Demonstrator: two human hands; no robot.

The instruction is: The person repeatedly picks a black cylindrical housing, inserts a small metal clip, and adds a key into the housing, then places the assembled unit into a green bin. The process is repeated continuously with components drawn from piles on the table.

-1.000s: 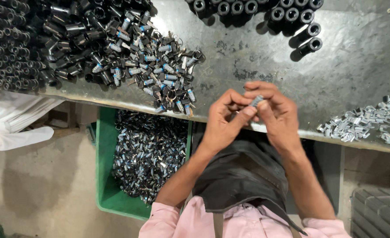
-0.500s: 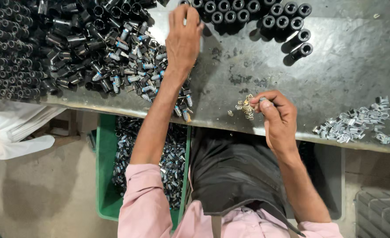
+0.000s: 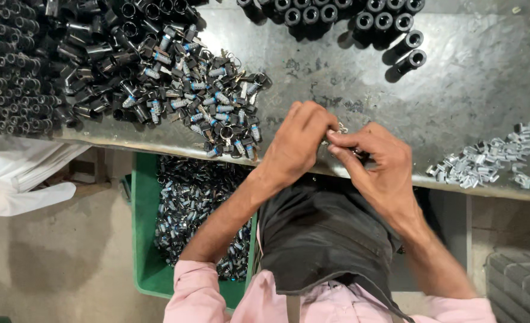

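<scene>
Scuffed grey metal workbench runs across the upper part of the view, its front edge just above the person's dark apron. Both hands meet at that edge. The left hand arches knuckles-up, fingers curled together and pinching a small silvery metal part. The right hand, wrist bent, closes thumb and forefinger on the same part from the other side. Left of the hands on the workbench lies a heap of small black and silver cylindrical lock pieces. Below the workbench edge, a green plastic crate holds more of them. Small bright metal clips lie right of the hands.
</scene>
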